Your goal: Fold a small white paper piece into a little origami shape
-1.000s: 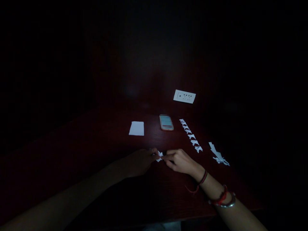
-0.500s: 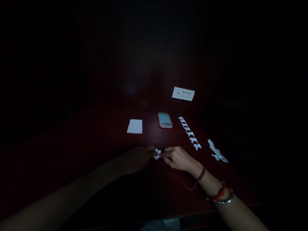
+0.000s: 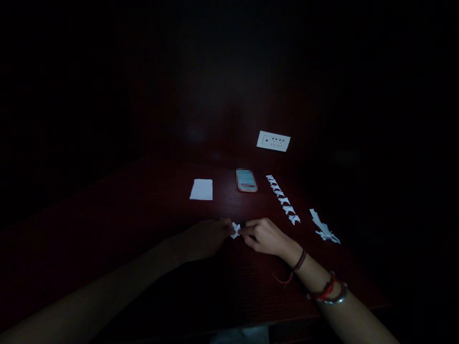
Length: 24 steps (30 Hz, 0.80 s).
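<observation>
A small folded piece of white paper (image 3: 235, 231) is between my two hands, low over the dark red table (image 3: 161, 210). My left hand (image 3: 211, 237), in shadow with a ring on one finger, pinches its left side. From the right, my right hand (image 3: 263, 235) grips the other side with thumb and index finger; cords and a silver bangle circle that wrist and forearm. My fingertips cover parts of the paper, so its exact folds are hard to make out. Beyond to the right, a row of folded white paper pieces (image 3: 282, 199) runs away from me.
A square white paper stack (image 3: 201, 189) lies at the back left. A phone-like blurred object (image 3: 246, 180) lies beside it. Loose white paper strips (image 3: 323, 227) are heaped at the right. A socket panel (image 3: 273, 141) is on the dark wall behind.
Both hands stay almost where they were, still on the small folded paper. The whole view has shifted very slightly; the other things have not moved.
</observation>
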Motion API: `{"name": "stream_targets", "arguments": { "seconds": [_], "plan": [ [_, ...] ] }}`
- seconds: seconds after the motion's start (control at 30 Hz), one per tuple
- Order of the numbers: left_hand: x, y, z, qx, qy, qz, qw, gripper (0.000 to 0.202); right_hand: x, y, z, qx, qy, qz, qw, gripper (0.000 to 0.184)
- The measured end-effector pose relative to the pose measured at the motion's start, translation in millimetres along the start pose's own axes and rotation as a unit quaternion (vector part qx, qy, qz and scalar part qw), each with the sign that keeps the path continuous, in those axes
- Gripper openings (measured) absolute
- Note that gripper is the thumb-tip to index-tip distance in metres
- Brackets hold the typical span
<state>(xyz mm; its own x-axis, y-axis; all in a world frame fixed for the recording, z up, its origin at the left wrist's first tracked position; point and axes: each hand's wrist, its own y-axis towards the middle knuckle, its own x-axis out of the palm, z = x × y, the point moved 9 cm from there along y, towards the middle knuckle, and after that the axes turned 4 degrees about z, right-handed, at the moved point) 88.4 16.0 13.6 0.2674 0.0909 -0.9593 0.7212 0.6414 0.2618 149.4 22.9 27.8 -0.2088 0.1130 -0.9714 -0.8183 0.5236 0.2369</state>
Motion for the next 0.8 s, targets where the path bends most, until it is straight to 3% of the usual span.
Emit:
{"name": "stream_targets", "arguments": {
  "seconds": [0.27,0.47,0.8],
  "plan": [
    [-4.9,-0.1,-1.7,-0.005,-0.019,0.024,1.000,0.037,-4.1,-3.3,2.5,-0.005,0.005,0.021,1.000,0.022],
    [-13.5,3.0,-5.4,-0.010,-0.070,0.051,0.996,0.019,-16.2,-4.4,12.7,0.028,0.028,0.062,0.997,0.024],
    [-16.1,6.8,-18.3,-0.031,-0.150,0.069,0.986,0.014,-8.2,-0.2,2.2,-0.009,0.022,0.029,0.999,0.026]
  ]
}}
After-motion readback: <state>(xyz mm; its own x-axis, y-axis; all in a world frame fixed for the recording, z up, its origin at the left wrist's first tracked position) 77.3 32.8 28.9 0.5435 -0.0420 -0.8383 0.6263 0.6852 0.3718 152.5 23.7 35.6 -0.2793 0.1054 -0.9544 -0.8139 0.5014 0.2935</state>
